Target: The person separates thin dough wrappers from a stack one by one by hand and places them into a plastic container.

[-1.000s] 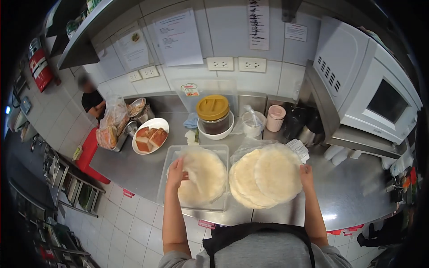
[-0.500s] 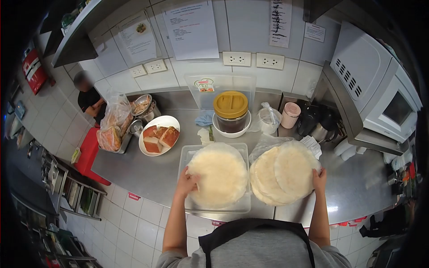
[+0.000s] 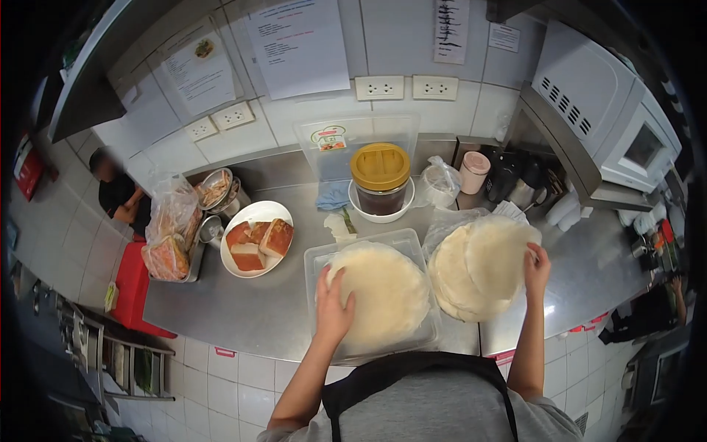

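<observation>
The worktop (image 3: 243,317) has two piles of thin, pale, flat rounds on it. One pile (image 3: 379,295) sits in a clear tub (image 3: 312,258) by the near edge, about the middle of that side. The other pile (image 3: 449,276) lies just right of the tub, beside a thin plastic bag (image 3: 444,222).

The left hand (image 3: 333,306) is open, with its fingers spread on the left side of the rounds in the tub. It does not grip them. The right hand (image 3: 536,264) pinches the right edge of the top round (image 3: 497,258) on the other pile. That round looks a bit blurry and sits over to the right of the ones under it.

So some rounds are in the tub, and a good few are outside it. I cannot count either pile. The tub has no lid on it.

Near the left end, a white dish (image 3: 231,266) holds brown and white chunks of food (image 3: 277,237). By the back edge, a jar with a yellow lid (image 3: 380,166) stands in a white bowl (image 3: 379,218).
</observation>
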A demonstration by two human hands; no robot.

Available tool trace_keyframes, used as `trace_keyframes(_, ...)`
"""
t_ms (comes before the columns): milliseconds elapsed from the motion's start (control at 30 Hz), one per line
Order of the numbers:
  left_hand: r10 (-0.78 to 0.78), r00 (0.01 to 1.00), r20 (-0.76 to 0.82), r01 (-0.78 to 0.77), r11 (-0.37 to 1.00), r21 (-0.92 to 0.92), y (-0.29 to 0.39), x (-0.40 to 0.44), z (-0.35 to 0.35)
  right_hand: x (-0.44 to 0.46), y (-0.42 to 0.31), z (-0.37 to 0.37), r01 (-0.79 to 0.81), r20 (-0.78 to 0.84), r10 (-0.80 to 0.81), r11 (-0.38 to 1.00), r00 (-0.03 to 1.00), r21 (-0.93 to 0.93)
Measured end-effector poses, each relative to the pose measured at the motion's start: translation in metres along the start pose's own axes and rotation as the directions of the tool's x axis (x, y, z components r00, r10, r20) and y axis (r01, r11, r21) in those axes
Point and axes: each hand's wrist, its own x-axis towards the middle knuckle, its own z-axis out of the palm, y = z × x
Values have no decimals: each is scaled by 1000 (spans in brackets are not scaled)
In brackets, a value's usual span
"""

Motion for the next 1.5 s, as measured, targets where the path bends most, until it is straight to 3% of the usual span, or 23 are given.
trace_keyframes(67, 151, 985, 85, -154, 988, 24, 3, 18, 20, -3, -76, 20, 120, 87, -117, 992, 989, -27)
trace_keyframes(167, 128, 966, 224, -205, 907, 369, -39, 4, 76, -3, -158, 34, 210, 245, -224, 974, 943, 80)
trace_keyframes(267, 101, 950, 295, -211, 904, 371, -39, -4, 77, 3, -192, 28, 69, 265, -174, 930, 948, 360)
trace_keyframes(367, 60, 941, 333, -190, 909, 372, -27, -22, 65, 10, -180, 22, -124, 274, -84, 741, 958, 660)
trace_keyframes(467, 40, 923, 383, -189, 913, 362, -27, -34, 63, 10, -118, 15, -304, 352, 107, 764, 930, 569)
trace_keyframes(533, -36, 891, 453, -135, 931, 339, -20, -31, 58, -1, -48, 22, -360, 311, 239, 829, 920, 427)
trace_keyframes(600, -91, 877, 473, -71, 947, 314, -15, -28, 58, -19, 20, 33, -740, 523, 545, 326, 656, 588)
trace_keyframes(700, -35, 914, 403, -30, 988, 154, 9, -25, 67, -54, 20, 28, -674, 494, 548, 185, 675, 715)
trace_keyframes(733, -5, 927, 376, -33, 995, 93, 19, -25, 70, -57, 20, 24, -688, 554, 493, 134, 671, 713)
trace_keyframes(833, 354, 885, 303, -306, 932, -196, 71, -18, 96, -66, 14, 12, -752, 705, 344, 8, 621, 659)
trace_keyframes(900, 452, 819, 352, -314, 868, -385, 117, -10, 116, -69, 15, 5, -781, 777, 208, -79, 594, 619)
trace_keyframes(933, 472, 797, 377, -311, 855, -415, 135, -7, 130, -72, 17, 3, -797, 805, 137, -120, 578, 593)
trace_keyframes(1000, 507, 750, 425, -295, 831, -472, 164, -4, 160, -76, 24, -2, -825, 825, 110, -60, 554, 562)
trace_keyframes(1133, 397, 834, 382, -251, 892, -377, 197, -8, 208, -82, 44, -5, -894, 893, 52, -6, 447, 448)
trace_keyframes(1167, 369, 855, 364, -251, 909, -332, 198, -10, 220, -82, 47, -5, -910, 895, 179, 7, 408, 414)
trace_keyframes(1200, 344, 874, 344, -251, 924, -287, 198, -10, 230, -81, 50, -6, -908, 905, 89, -3, 417, 418)
trace_keyframes(1267, 226, 857, 464, -70, 942, -328, 189, 3, 236, -76, 49, -11, -901, 897, -94, -23, 433, 433)
trace_keyframes(1333, 84, 869, 488, 155, 889, -430, 190, 23, 231, -66, 37, -27, -914, 912, -70, -22, 405, 404)
trace_keyframes(1400, -105, 890, 443, 380, 706, -597, 205, 44, 209, -56, 38, -31, -926, 925, -45, 15, 377, 378)
trace_keyframes(1467, -145, 782, 607, 610, 381, -695, 219, 66, 168, -52, 45, -32, -936, 939, -8, 89, 343, 342)
trace_keyframes(1500, -143, 787, 601, 610, 333, -719, 220, 69, 154, -49, 41, -33, -924, 928, 12, 103, 372, 369)
